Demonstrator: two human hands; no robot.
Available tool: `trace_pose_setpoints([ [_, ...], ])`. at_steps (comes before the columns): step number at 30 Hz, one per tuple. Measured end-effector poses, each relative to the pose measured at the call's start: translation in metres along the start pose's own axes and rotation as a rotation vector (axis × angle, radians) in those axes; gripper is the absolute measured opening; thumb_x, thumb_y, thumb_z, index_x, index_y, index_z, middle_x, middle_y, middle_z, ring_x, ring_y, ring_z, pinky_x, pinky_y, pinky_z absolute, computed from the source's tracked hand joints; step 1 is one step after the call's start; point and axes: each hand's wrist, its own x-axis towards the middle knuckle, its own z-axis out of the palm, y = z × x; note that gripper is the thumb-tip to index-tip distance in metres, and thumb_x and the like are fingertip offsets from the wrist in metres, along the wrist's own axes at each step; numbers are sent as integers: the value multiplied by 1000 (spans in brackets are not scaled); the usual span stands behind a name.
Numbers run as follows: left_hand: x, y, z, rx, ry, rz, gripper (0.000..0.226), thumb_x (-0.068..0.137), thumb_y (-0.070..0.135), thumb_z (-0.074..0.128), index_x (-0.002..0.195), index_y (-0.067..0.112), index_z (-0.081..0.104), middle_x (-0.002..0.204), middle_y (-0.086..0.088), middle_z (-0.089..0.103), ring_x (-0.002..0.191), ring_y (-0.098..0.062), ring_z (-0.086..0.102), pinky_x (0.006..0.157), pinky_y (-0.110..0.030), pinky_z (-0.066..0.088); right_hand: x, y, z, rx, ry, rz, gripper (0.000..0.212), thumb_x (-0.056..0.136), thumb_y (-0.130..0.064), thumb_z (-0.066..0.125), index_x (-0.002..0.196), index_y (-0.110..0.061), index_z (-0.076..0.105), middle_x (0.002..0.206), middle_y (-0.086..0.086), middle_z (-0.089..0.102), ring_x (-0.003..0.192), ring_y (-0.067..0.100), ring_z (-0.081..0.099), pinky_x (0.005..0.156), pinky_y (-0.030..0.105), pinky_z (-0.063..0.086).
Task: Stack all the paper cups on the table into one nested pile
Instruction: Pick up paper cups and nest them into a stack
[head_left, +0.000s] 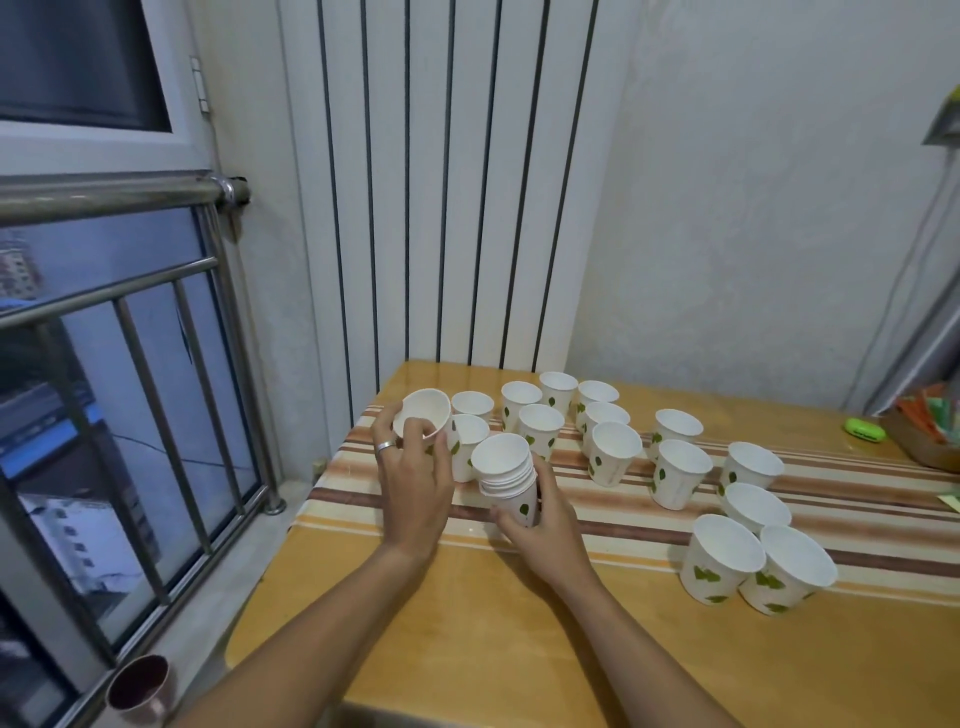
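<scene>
At about 7 o'clock, off the table edge on the window ledge, stands a dark metal cup. Two bare forearms reach up from the bottom over the wooden table.

Near the centre, the right hand is wrapped around a nested stack of paper cups, thumb on the near side and fingers curled round the far side, clamped on the lower part of the stack. The stack leans with its mouth tipped toward 11 o'clock, over the striped cloth (whether its base touches the cloth I cannot tell, the hand hides it).

Just beside it at 9 o'clock, the left hand, a ring on one finger, grips a single paper cup, fingers closed round its wall, the cup tilted with its mouth facing up and toward the camera.

At 4 o'clock from the stack, two cups stand touching at the near edge of the cloth; two more sit behind them.

Farther out, at 1 to 2 o'clock, a cluster of upright cups with green leaf prints stands on the cloth, several touching one another.

At 3 o'clock by the right edge lies a small green case beside a basket of packets. Behind the table rises a white ribbed radiator.
</scene>
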Motion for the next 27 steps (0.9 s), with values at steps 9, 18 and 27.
trace_pose_setpoints([
  [9,0,38,3,-95,-147,118,14,104,21,57,105,8,62,135,-11,54,122,-18,50,102,-28,42,-5,-7,-8,-24,-7,-18,79,78,-21,74,148,-43,45,138,-16,62,128,9,59,105,46,53],
  [18,-21,34,14,-61,-377,133,20,100,35,52,109,17,57,132,-1,51,119,-24,58,100,-51,52,-9,-7,-14,45,14,-27,66,86,-29,81,142,-42,49,135,-19,66,120,4,64,97,37,57],
  [27,-31,26,17,15,-641,58,66,102,62,33,158,28,39,173,6,28,157,-18,33,126,-46,33,-10,-6,-14,59,11,-10,62,90,-33,79,141,-46,47,133,-21,66,118,-2,63,92,28,55],
])
